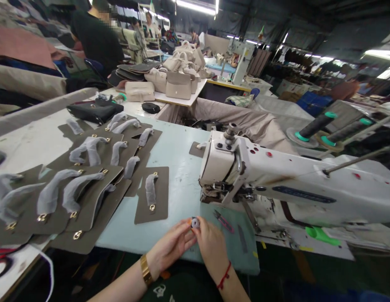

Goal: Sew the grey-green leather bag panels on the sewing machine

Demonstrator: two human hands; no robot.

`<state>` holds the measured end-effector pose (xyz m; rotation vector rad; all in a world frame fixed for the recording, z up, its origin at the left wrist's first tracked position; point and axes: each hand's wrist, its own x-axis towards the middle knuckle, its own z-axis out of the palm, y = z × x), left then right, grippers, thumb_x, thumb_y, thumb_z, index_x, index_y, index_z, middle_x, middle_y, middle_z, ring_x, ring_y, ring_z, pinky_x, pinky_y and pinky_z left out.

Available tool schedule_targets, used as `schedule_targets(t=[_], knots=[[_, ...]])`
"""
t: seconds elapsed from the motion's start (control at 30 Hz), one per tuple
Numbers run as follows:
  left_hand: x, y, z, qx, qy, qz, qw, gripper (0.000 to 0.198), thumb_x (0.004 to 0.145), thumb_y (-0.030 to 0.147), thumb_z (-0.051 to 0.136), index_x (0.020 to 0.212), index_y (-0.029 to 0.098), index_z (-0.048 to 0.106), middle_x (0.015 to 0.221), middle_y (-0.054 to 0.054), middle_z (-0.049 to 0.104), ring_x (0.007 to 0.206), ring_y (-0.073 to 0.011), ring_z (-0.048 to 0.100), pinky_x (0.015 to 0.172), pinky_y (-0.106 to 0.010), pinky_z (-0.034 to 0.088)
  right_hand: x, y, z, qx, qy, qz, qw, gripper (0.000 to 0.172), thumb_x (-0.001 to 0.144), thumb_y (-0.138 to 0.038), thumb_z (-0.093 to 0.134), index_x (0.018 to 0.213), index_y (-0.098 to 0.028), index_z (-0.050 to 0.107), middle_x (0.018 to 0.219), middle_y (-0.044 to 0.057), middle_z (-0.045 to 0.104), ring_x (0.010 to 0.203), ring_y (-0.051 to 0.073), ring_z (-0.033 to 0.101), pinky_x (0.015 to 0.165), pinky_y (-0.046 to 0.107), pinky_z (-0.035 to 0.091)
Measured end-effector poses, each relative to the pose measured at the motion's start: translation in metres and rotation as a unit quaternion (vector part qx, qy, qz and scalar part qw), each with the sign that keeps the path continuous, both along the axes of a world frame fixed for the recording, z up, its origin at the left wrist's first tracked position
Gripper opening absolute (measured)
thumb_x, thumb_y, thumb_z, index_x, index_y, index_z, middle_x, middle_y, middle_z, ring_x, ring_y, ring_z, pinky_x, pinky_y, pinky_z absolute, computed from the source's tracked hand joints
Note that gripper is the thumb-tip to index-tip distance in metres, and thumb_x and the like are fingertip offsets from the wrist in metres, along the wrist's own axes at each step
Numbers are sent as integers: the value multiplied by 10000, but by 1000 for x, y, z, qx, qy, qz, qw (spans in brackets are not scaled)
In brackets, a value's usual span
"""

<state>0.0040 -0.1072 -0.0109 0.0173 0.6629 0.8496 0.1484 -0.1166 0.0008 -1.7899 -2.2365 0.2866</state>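
Note:
My left hand [171,248] and my right hand [212,247] meet at the near edge of the pale blue sewing table [179,167]. Both pinch a small round metal bobbin [195,222] between their fingertips. A gold bracelet sits on the left wrist, a red string on the right. Just beyond the hands stands a white industrial sewing machine [276,176], its needle end above and a little to the right of the bobbin. Small thread snips [223,221] lie on the table to the right of my fingers.
Several grey-brown leather panels [152,195] with wrapped handles and gold rings lie spread over the table's left half. A black bag [94,111] and beige handbags [177,84] sit farther back. Thread cones [314,126] stand behind the machine. A person in black stands at far left.

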Motion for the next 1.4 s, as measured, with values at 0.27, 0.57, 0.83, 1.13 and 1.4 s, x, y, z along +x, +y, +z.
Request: schedule_targets(t=[0.27,0.57,0.83,1.13,1.4], knots=[[19,-4,25,90,124,-51,987,171,758,200,750,897,122,689,867,-54,696,778,-126,645,741,-223,521,20,-24,23,45,71,-7,996,256,931,-293,539,1145,-158,574,926,80,700,809,218,662,691,297,493],[11,-8,48,98,165,-77,978,249,742,261,765,953,148,696,927,-69,690,833,-154,637,754,-250,520,29,-28,48,70,188,-11,980,376,998,-377,356,786,-203,613,716,22,656,664,168,598,584,262,406],[9,-12,56,134,163,-127,969,260,741,285,762,943,130,706,862,-72,674,737,-132,601,648,-211,505,34,-18,52,149,187,-72,968,334,994,-343,377,780,-198,588,697,34,647,664,172,609,626,268,427],[8,-17,68,161,124,-187,961,353,628,385,831,820,120,699,687,-34,620,544,-88,530,524,-197,453,19,5,69,177,150,-18,973,412,1005,-403,334,755,-194,586,665,19,627,656,161,566,605,277,375],[1,-12,71,246,128,-223,935,349,662,448,788,732,123,683,625,-16,558,526,-94,486,510,-204,429,19,16,86,171,41,177,968,296,993,-318,407,790,-186,578,694,10,593,674,157,504,596,301,322]])
